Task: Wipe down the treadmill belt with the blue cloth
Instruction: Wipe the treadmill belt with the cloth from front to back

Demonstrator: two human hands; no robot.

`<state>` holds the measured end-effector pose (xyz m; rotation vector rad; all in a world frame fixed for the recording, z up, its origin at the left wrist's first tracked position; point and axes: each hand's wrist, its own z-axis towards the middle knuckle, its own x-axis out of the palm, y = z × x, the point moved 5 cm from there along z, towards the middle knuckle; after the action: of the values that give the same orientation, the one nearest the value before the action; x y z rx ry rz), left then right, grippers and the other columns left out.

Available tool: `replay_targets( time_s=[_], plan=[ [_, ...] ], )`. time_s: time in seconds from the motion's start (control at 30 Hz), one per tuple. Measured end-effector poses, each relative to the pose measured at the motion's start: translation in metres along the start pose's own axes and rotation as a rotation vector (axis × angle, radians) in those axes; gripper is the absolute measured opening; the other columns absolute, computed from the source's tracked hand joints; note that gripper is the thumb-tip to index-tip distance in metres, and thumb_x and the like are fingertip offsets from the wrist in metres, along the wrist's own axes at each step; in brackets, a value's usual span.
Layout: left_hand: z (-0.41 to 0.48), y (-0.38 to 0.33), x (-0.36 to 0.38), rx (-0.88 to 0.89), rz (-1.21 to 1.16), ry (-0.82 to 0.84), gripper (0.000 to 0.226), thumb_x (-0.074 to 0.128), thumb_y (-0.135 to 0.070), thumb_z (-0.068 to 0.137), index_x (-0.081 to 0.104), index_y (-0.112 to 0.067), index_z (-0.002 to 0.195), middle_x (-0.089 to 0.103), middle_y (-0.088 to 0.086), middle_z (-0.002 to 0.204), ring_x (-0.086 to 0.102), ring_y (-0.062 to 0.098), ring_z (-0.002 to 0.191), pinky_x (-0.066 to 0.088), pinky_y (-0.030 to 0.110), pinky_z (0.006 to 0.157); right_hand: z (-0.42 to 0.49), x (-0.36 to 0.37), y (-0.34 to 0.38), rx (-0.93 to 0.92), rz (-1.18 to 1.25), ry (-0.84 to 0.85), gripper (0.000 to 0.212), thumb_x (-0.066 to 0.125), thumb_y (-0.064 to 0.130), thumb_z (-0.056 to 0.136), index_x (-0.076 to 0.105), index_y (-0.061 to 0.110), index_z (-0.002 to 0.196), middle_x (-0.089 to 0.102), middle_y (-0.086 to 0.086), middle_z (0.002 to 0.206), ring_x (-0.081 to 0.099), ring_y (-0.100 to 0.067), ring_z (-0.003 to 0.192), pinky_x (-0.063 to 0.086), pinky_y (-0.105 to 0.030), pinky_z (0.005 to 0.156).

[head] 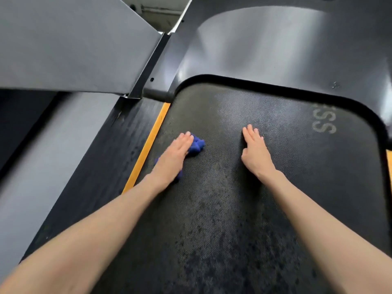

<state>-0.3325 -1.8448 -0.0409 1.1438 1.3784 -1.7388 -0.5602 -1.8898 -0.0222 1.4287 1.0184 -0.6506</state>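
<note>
Light: dim, soft, from above
Glare: pale sheen on motor cover (265, 39)
Blur: left hand (172, 157) slightly smeared
Edges: wide-angle bending

belt (222, 209) matt black textured rubber, blotchy; blue cloth (196, 145) soft, crumpled; motor cover (265, 45) smooth semi-gloss plastic; side rail (118, 145) ribbed

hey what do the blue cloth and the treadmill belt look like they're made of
Blue cloth: soft fabric, likely microfibre or terry, judging by its bunched, fuzzy folds. Treadmill belt: probably rubber or PVC, matte black with a fine dotted grip texture and darker blotches.
</note>
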Motion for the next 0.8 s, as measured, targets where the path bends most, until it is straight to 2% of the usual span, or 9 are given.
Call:
replay_targets(
  time_s=[0.1,0.17,0.23,0.3,0.37,0.5,0.63,0.7,0.8],
  plan=[
    [0.044,0.022,-0.013,-0.196,-0.036,-0.059,0.049,0.036,-0.001,0.097,0.024,-0.003,0.144,0.018,0.013,0.154,0.013,0.025,0.144,0.002,0.024,0.114,0.000,0.000,-0.002,-0.008,-0.001,0.008,0.067,0.037,-0.008,0.084,0.018,0.006,0.147,0.007,-0.008,0.156,0.002,-0.024,0.144,0.001,-0.037,0.118],
    [0.050,0.024,-0.018,-0.253,-0.082,-0.121,0.047,0.039,-0.002,0.096,0.030,-0.002,0.142,0.023,0.012,0.152,0.018,0.025,0.143,0.004,0.022,0.113,0.001,0.001,-0.002,-0.012,0.004,-0.002,0.067,0.036,-0.009,0.084,0.018,0.006,0.147,0.007,-0.008,0.157,0.002,-0.024,0.144,0.000,-0.036,0.118],
    [0.030,0.007,-0.018,-0.215,-0.129,-0.175,0.044,0.048,0.001,0.091,0.042,0.002,0.135,0.036,0.015,0.145,0.030,0.027,0.138,0.008,0.019,0.112,0.001,0.002,-0.002,-0.008,0.010,-0.010,0.066,0.036,-0.008,0.084,0.019,0.006,0.147,0.008,-0.008,0.156,0.003,-0.024,0.144,0.000,-0.035,0.117],
    [0.001,-0.013,-0.017,-0.145,-0.151,-0.201,0.043,0.054,0.003,0.087,0.049,0.001,0.130,0.046,0.013,0.139,0.035,0.022,0.134,0.011,0.019,0.112,0.001,0.003,-0.001,-0.019,0.012,-0.063,0.064,0.039,-0.007,0.084,0.024,0.005,0.145,0.014,-0.010,0.155,0.009,-0.026,0.144,0.003,-0.036,0.117],
    [-0.013,-0.020,-0.017,-0.116,-0.121,-0.208,0.043,0.057,0.001,0.086,0.052,-0.002,0.129,0.049,0.007,0.136,0.036,0.016,0.131,0.011,0.020,0.112,-0.001,0.002,-0.003,-0.023,0.017,-0.163,0.061,0.043,-0.005,0.081,0.035,0.004,0.141,0.027,-0.011,0.151,0.021,-0.027,0.141,0.013,-0.037,0.116],
    [-0.005,-0.015,-0.015,-0.053,-0.057,-0.170,0.041,0.056,-0.003,0.084,0.055,0.000,0.125,0.055,0.013,0.131,0.045,0.026,0.128,0.012,0.025,0.114,-0.001,0.000,-0.006,-0.040,0.012,-0.296,0.058,0.039,0.009,0.074,0.052,0.005,0.130,0.046,-0.012,0.140,0.040,-0.028,0.132,0.030,-0.042,0.110],
    [0.007,-0.003,-0.009,0.019,-0.049,-0.092,0.038,0.052,-0.007,0.086,0.057,0.002,0.123,0.056,0.017,0.129,0.047,0.027,0.124,0.017,0.025,0.113,-0.002,-0.001,-0.006,-0.039,0.029,-0.342,0.055,0.039,0.007,0.075,0.054,0.006,0.128,0.048,-0.011,0.138,0.042,-0.026,0.131,0.031,-0.043,0.110],
    [0.036,0.005,-0.014,-0.008,-0.048,-0.098,0.038,0.053,-0.004,0.086,0.056,0.003,0.123,0.054,0.018,0.131,0.047,0.031,0.126,0.019,0.025,0.111,-0.003,0.003,-0.007,-0.022,0.049,-0.357,0.053,0.043,-0.001,0.078,0.052,0.006,0.130,0.046,-0.010,0.141,0.038,-0.025,0.133,0.027,-0.040,0.111],
    [0.095,0.016,-0.022,-0.215,-0.120,-0.169,0.039,0.048,-0.001,0.091,0.050,-0.002,0.130,0.043,0.014,0.142,0.034,0.027,0.136,0.014,0.024,0.112,-0.002,0.007,-0.007,-0.012,0.097,-0.364,0.054,0.043,-0.007,0.078,0.050,0.004,0.131,0.044,-0.012,0.141,0.037,-0.026,0.135,0.025,-0.040,0.114]
  ],
)
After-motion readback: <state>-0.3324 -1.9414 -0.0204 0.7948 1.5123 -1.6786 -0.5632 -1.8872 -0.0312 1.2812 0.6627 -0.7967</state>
